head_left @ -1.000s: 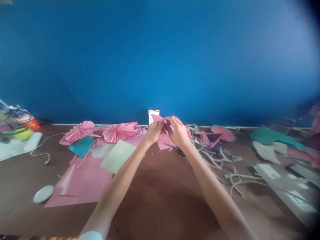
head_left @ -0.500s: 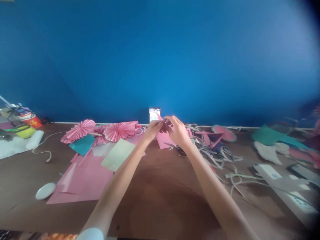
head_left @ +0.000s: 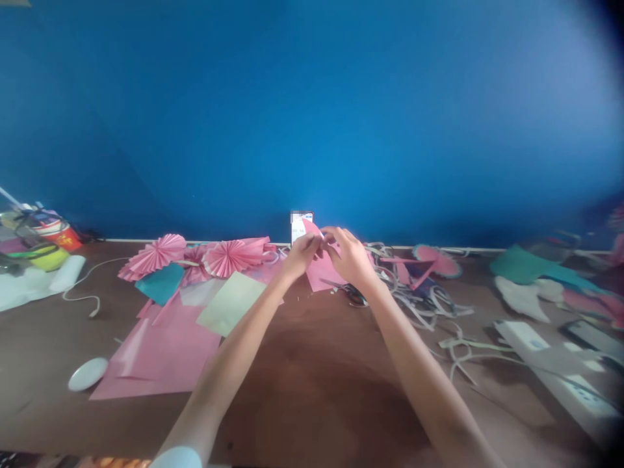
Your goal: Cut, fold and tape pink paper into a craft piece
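Since half a second ago the hands have barely shifted, and slightly more of the pink paper [head_left: 318, 274] shows above them. The left hand [head_left: 298, 255] and right hand [head_left: 350, 259] pinch it together, just over the surface [head_left: 316, 390]. Left of the left hand lie three pink fans [head_left: 229, 257] and one pale green sheet [head_left: 229, 302].

— Surface?
— Brown table [head_left: 312, 390], its far edge against a blue wall.
— Left half?
— Large pink paper sheet [head_left: 160, 357]; pale green sheet [head_left: 229, 302] overlapping its far corner; teal paper piece [head_left: 158, 283]; pink pleated fans [head_left: 156, 255] along the back; white oval disc [head_left: 88, 374] just beside the pink sheet.
— Right half?
— Tangle of pale paper strips [head_left: 429, 305]; white power strip [head_left: 560, 370].
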### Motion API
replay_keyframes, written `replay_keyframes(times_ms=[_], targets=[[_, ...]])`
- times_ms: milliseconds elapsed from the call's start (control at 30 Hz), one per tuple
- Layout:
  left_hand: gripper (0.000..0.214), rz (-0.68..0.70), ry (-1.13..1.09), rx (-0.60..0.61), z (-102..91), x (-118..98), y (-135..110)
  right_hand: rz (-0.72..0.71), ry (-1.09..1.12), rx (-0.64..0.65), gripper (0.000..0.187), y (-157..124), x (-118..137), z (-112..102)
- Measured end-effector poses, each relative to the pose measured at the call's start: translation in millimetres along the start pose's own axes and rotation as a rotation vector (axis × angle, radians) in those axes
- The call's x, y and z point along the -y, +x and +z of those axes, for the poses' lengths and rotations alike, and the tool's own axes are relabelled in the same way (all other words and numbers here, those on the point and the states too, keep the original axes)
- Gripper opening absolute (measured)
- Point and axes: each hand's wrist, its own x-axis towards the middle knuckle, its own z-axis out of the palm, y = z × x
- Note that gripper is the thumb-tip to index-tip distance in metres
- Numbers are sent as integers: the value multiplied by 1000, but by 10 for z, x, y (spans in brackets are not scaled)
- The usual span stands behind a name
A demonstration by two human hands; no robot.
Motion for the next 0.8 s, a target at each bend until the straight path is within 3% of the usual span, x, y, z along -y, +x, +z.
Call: replay_keyframes(times_ms=[500, 800], targets=[[32, -10, 21, 10, 21, 8, -4, 1, -19, 16, 40, -4, 21, 25], [34, -17, 36, -4, 15, 43, 21, -8, -48, 5, 34, 0, 19, 18]])
